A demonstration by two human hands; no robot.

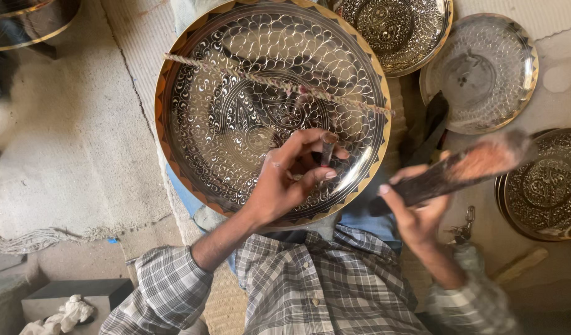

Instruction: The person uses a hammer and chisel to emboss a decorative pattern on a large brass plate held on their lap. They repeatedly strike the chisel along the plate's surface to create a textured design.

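Engraving looks nearly finished on the big brass tray [236, 80] in your lap, pattern almost everywhere, with your left hand [285, 180] pinching a chisel [327, 149] near the lower rim and your right hand [415, 211] gripping a blurred wooden mallet [465, 167].

Grey-and-white plaid button-up shirt, small pale buttons down the front placket, long sleeves pushed up the forearms, bare left hand [285, 180], bare right hand [415, 214], blue trousers beneath
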